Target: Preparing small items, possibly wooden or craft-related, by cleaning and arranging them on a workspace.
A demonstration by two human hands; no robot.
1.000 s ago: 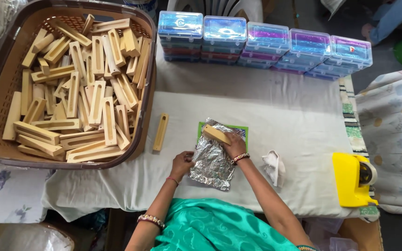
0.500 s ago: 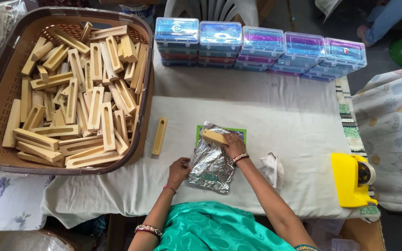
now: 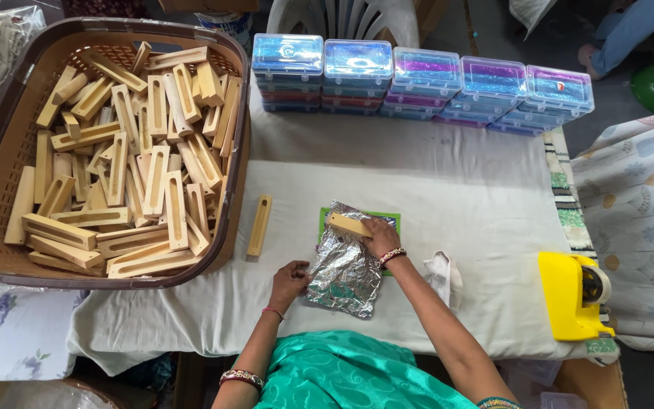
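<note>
Head view: right hand [image 3: 381, 236] closed on a wooden block [image 3: 350, 225], holding it at the far edge of a foil sheet [image 3: 344, 269]. Block's long axis runs roughly left-right, slightly tilted, left end free, right end under the fingers. Left hand [image 3: 289, 280] rests flat, not gripping anything, fingertips touching the near-left edge of the foil and pinning it to the bench [image 3: 456, 197].

Foil lies between the two hands, long axis running from the block down toward the person, over a green mat [image 3: 325, 220] that shows only at the far corners. Block sits on top of the foil's far end, so the free foil lies on the person's side of it; the left hand is the nearer one to that free part.

A second block [image 3: 259, 226] lies loose on the bench, left of the foil, long axis pointing away from the person; left hand is nearer it, not touching.

Further left, a brown basket [image 3: 9, 151] full of the same blocks. Stacked plastic boxes [image 3: 418, 79] along the far edge. Yellow tape dispenser [image 3: 569, 295] far right, white rag [image 3: 442, 273] beside the right forearm.
</note>
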